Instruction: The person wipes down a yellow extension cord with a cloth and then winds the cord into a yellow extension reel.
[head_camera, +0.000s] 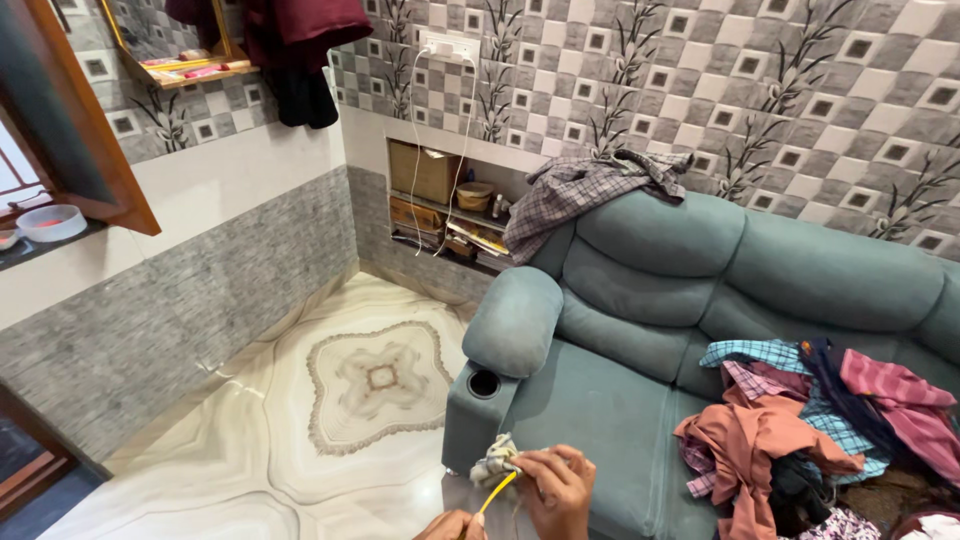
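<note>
both hands sit at the frame's bottom centre: right hand (558, 490) pinches a crumpled cloth (494, 462); left hand (452, 525) grips a yellow strip (497, 492) slanting up-right toward it.

The room was evenly and fairly brightly lit, with daylight entering from the window (20, 175) at the left edge. The polished floor (300, 420) carried a soft sheen without hard glare. Shadows were faint and diffuse, deepest in the wall niche (450, 205). The wide lens bent the walls and tilted the whole view. Focus stayed sharp throughout, only slightly soft at the bottom edge.
</note>
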